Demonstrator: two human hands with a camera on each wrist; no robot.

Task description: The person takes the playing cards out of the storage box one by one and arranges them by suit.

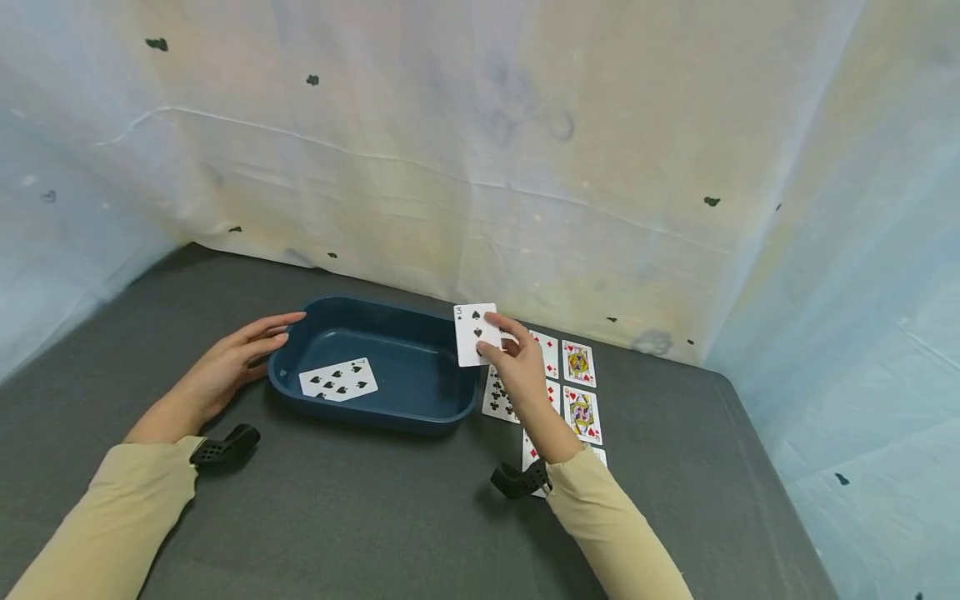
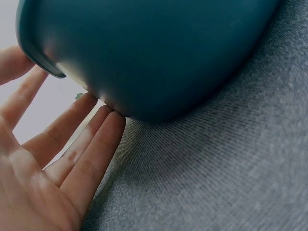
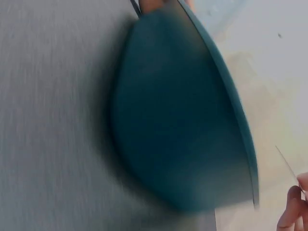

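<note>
My right hand [image 1: 525, 371] pinches a three of spades playing card [image 1: 468, 337] between thumb and fingers, held up over the right end of a dark blue tub [image 1: 360, 417]. In the right wrist view that card [image 3: 287, 161] shows edge-on beside the tub [image 3: 178, 110]. At the tub's left end, my left hand [image 1: 225, 367] rests its extended fingertips on the rim and outer wall. The left wrist view shows those fingers [image 2: 89, 168] nearly straight against the tub wall [image 2: 159, 57]. A spade card [image 1: 339, 380] lies face up inside the tub.
Right of the tub, several face-up cards lie in rows, partly behind my right hand and wrist. Among them are a club card [image 1: 497, 400] and two picture cards [image 1: 579, 364]. A pale curtain [image 1: 450, 167] hangs behind the dark grey tabletop [image 1: 360, 517].
</note>
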